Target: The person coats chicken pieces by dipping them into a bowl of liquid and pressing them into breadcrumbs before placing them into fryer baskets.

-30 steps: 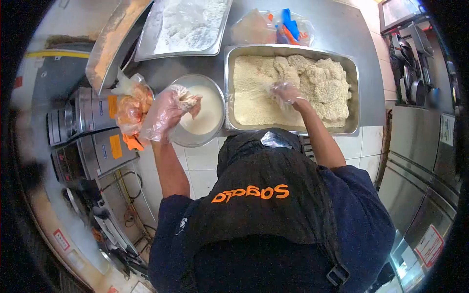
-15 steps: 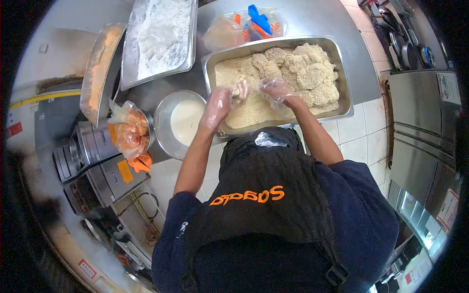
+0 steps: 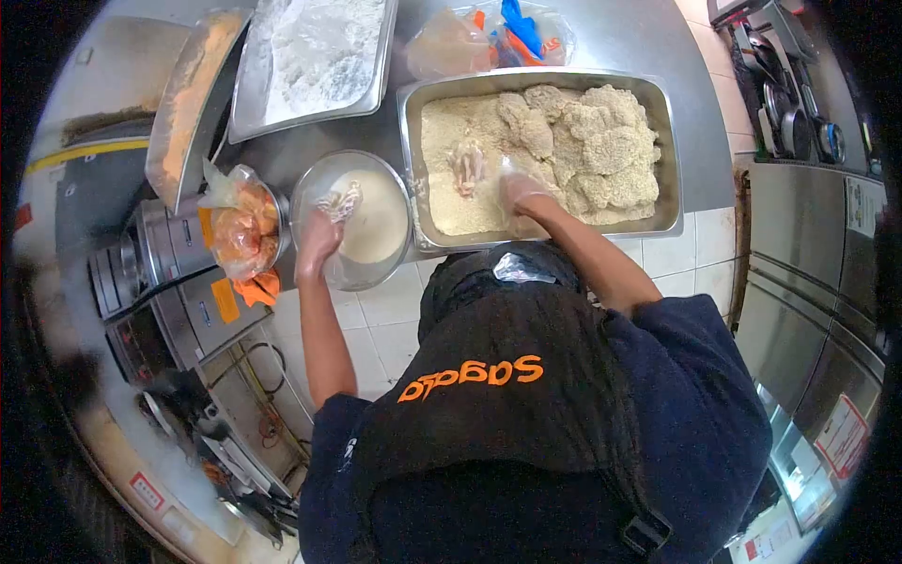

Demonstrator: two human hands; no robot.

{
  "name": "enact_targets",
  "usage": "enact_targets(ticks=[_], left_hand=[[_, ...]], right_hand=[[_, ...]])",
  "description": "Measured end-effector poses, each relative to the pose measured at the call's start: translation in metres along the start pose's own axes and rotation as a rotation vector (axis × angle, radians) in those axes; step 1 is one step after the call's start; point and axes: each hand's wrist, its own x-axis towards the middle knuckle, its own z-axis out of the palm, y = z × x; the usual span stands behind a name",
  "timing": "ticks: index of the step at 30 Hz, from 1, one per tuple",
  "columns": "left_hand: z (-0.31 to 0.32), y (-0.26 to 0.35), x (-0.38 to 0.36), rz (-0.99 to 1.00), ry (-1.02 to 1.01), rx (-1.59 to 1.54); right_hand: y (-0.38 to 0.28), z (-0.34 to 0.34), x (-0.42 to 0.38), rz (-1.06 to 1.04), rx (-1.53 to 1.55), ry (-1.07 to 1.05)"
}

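Note:
Over the steel bowl [image 3: 376, 221] of pale batter is my left hand [image 3: 324, 235], its batter-coated fingers slightly apart with nothing plainly held. Beside it, the large steel tray [image 3: 672, 221] holds pale crumbs [image 3: 456, 211]. A pinkish piece, perhaps meat, [image 3: 468, 169] lies on the crumbs near the tray's left side. My right hand [image 3: 524, 195], in a clear glove, reaches down into the crumbs right of that piece; its fingers are blurred. Coated pieces [image 3: 606, 141] are heaped at the tray's right, and a less coated one [image 3: 526, 127] lies near the far side.
A tray of white powder [image 3: 319, 66] stands at the upper left, beside a container of orange powder [image 3: 193, 103]. A bag of orange contents [image 3: 246, 226] sits left of the bowl. Behind the crumb tray lies a plastic bag [image 3: 451, 45]. Steel cabinets [image 3: 789, 254] are at the right.
My left hand has moved left from the crumb tray to over the batter bowl. The pinkish piece now lies exposed on the crumbs. My right hand has shifted slightly left and down.

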Motion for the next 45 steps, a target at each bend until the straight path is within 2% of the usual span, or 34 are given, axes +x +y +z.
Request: enact_targets(ticks=[1, 2, 4, 6, 7, 9, 10, 12, 13, 15, 16, 17, 18, 19, 20, 22, 23, 24, 25, 26, 27, 28, 29, 31, 32, 34, 36, 37, 38, 39, 40, 42, 43, 45], left_hand=[[0.040, -0.062, 0.007, -0.076, -0.190, 0.297], [0.037, -0.055, 0.006, -0.080, -0.191, 0.292], [0.034, -0.028, 0.007, -0.141, -0.402, 0.313], [0.023, -0.009, 0.002, -0.200, -0.612, 0.332], [0.019, 0.001, 0.001, -0.227, -0.719, 0.340], [0.012, 0.028, 0.000, -0.282, -0.926, 0.355], [0.007, 0.038, -0.001, -0.310, -1.031, 0.360], [0.013, 0.030, -0.005, -0.245, -1.024, 0.353], [0.018, 0.021, -0.006, -0.175, -1.008, 0.357], [0.029, -0.004, -0.008, -0.039, -0.972, 0.363], [0.036, -0.020, -0.010, 0.028, -0.953, 0.366], [0.050, -0.054, -0.015, 0.025, -0.950, 0.362], [0.073, -0.101, -0.022, 0.380, -0.964, 0.447], [0.093, -0.127, -0.027, 0.739, -0.955, 0.526], [0.108, -0.132, -0.030, 0.734, -0.946, 0.521], [0.128, -0.132, -0.035, 0.478, -0.783, 0.506], [0.113, -0.112, -0.039, 0.468, -0.776, 0.501], [0.078, -0.073, -0.039, 0.334, -0.739, 0.310], [0.058, -0.047, -0.039, 0.203, -0.696, 0.121], [0.059, -0.042, -0.038, 0.197, -0.689, 0.118], [0.059, -0.039, -0.037, 0.340, -0.752, 0.426], [0.060, -0.034, -0.038, 0.479, -0.805, 0.737], [0.051, -0.018, -0.039, 0.468, -0.802, 0.731], [0.022, 0.016, -0.038, 0.100, -0.806, 0.103], [0.028, 0.008, -0.044, 0.090, -0.798, 0.097], [0.051, -0.016, -0.059, -0.099, -0.408, -0.460], [0.058, -0.023, -0.052, -0.159, -0.332, -0.545], [0.063, -0.026, -0.049, -0.211, -0.260, -0.624], [0.059, -0.018, -0.048, -0.217, -0.257, -0.633], [0.049, -0.003, -0.045, -0.337, -0.335, -0.611], [0.043, 0.006, -0.043, -0.454, -0.412, -0.585], [0.056, 0.004, -0.043, -0.435, -0.346, -0.635], [0.062, 0.002, -0.044, -0.416, -0.288, -0.677], [0.058, 0.012, -0.045, -0.366, -0.251, -0.601]], right_hand=[[0.000, 0.001, -0.005, -0.001, -0.005, -0.006], [0.003, 0.004, -0.011, -0.030, 0.098, 0.028], [-0.006, -0.002, -0.025, -0.057, 0.200, 0.058], [-0.028, -0.025, -0.043, 0.146, 0.070, -0.181], [-0.018, -0.006, -0.036, 0.147, 0.068, -0.185], [0.009, 0.041, -0.014, -0.008, 0.099, 0.111], [0.007, 0.037, -0.012, -0.009, 0.095, 0.106], [-0.001, 0.023, -0.008, 0.179, 0.171, -0.108], [0.021, 0.046, 0.012, 0.178, 0.167, -0.110], [0.080, 0.116, 0.058, -0.067, 0.425, -0.099], [0.061, 0.076, 0.036, -0.069, 0.421, -0.102], [0.026, 0.031, 0.011, 0.063, 0.676, -0.115], [-0.010, -0.015, -0.018, 0.199, 0.926, -0.128], [-0.010, -0.021, -0.013, 0.137, 0.934, -0.082], [-0.009, -0.029, -0.007, 0.133, 0.924, -0.083], [-0.014, -0.048, 0.008, 0.010, 0.645, 0.091], [-0.029, -0.069, 0.011, 0.068, 0.379, 0.140], [-0.032, -0.075, 0.025, 0.058, 0.372, 0.139], [-0.031, -0.080, 0.043, 0.010, 0.224, 0.243], [-0.032, -0.084, 0.060, -0.038, 0.075, 0.346], [-0.034, -0.089, 0.078, -0.046, 0.069, 0.345], [-0.038, -0.092, 0.097, -0.155, -0.047, 0.364], [-0.043, -0.091, 0.111, -0.265, -0.161, 0.380], [-0.054, -0.077, 0.134, -0.233, -0.112, 0.412], [-0.056, -0.069, 0.147, -0.190, -0.058, 0.445], [-0.058, -0.058, 0.167, -0.205, -0.033, 0.366], [-0.067, -0.059, 0.162, -0.244, 0.122, 0.150], [-0.067, -0.058, 0.156, -0.248, 0.114, 0.142], [-0.070, -0.059, 0.140, -0.267, 0.235, 0.032], [-0.070, -0.056, 0.131, -0.281, 0.356, -0.078], [-0.069, -0.048, 0.128, -0.281, 0.349, -0.082], [-0.065, -0.024, 0.130, -0.394, 0.535, -0.281], [-0.065, -0.015, 0.127, -0.393, 0.532, -0.283], [-0.065, 0.002, 0.118, -0.343, 0.399, -0.469]])
